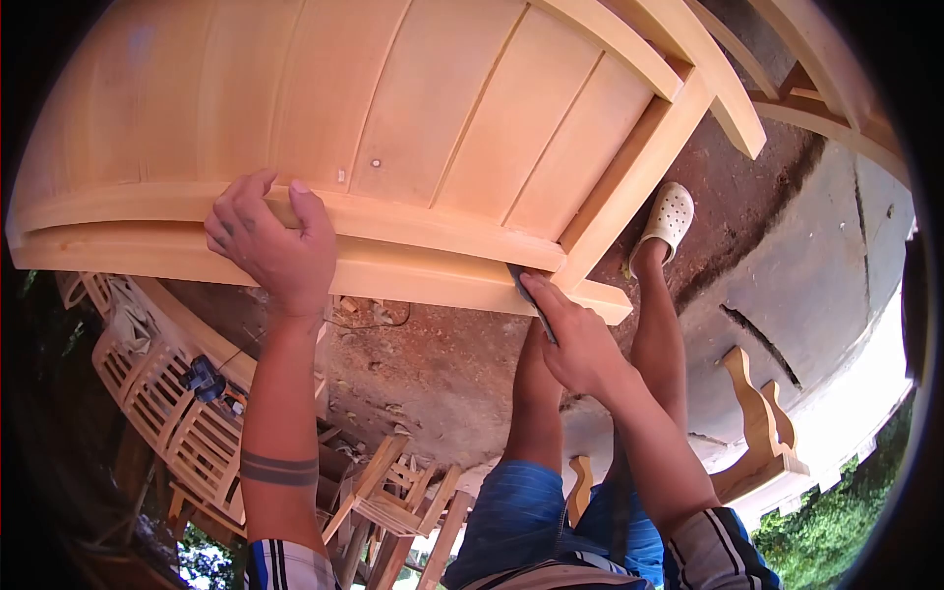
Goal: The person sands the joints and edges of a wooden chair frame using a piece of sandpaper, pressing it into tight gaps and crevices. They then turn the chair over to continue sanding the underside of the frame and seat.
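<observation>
Head view: hands [277, 241] [580, 339] grip rail [423, 225], dark strip [525, 292].

Slatted furniture [208, 440], green foliage [836, 526]

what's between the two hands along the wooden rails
Bare rails, until the dark flat tool in the right hand; the head view shows it.

Looks like a partly open-air furniture workshop. Has pale, unpainted woodwork on several sides: a big panelled frame [423, 108] up close, slatted pieces [182, 428] at lower left, a curvy piece [749, 403] at lower right. Also shows a power tool [204, 380], scraps [349, 307] on a stained, cracked floor [442, 359], and daylit greenery [836, 526].
</observation>
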Motion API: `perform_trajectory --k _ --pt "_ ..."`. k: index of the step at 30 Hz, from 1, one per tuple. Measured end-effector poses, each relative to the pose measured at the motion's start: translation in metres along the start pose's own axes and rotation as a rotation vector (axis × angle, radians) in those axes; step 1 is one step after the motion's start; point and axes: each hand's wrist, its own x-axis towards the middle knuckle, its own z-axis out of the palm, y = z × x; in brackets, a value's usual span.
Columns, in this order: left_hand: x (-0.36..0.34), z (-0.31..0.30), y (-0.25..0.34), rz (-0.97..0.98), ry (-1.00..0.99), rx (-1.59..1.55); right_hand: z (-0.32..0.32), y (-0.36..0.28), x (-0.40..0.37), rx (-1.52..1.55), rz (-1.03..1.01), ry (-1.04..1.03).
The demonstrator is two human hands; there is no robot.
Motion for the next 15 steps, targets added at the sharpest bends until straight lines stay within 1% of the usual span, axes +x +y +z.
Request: perform_trajectory --k 2,5,6,9,10,13,15 --pt "-0.005 -0.001 -0.001 -0.005 -0.014 -0.004 -0.008 -0.013 0.017 0.028 0.195 -0.173" --pt "0.0 0.001 -0.003 -0.01 -0.007 -0.001 -0.002 -0.014 0.005 0.036 0.101 -0.007" --pt "-0.001 0.001 -0.003 -0.006 -0.023 -0.003 0.0 -0.01 -0.002 0.026 0.05 0.014" --pt "-0.003 0.0 -0.002 -0.019 -0.04 0.02 0.008 -0.006 0.012 0.062 0.136 -0.022" --pt "-0.004 -0.002 -0.001 -0.017 -0.046 0.018 0.005 -0.011 0.021 0.028 0.206 -0.093" --pt "-0.001 0.001 -0.003 -0.007 -0.023 0.003 0.003 -0.017 0.002 0.044 0.11 0.037" --pt "-0.003 0.003 -0.003 -0.017 -0.011 -0.023 0.004 -0.016 0.007 0.059 0.137 0.044"
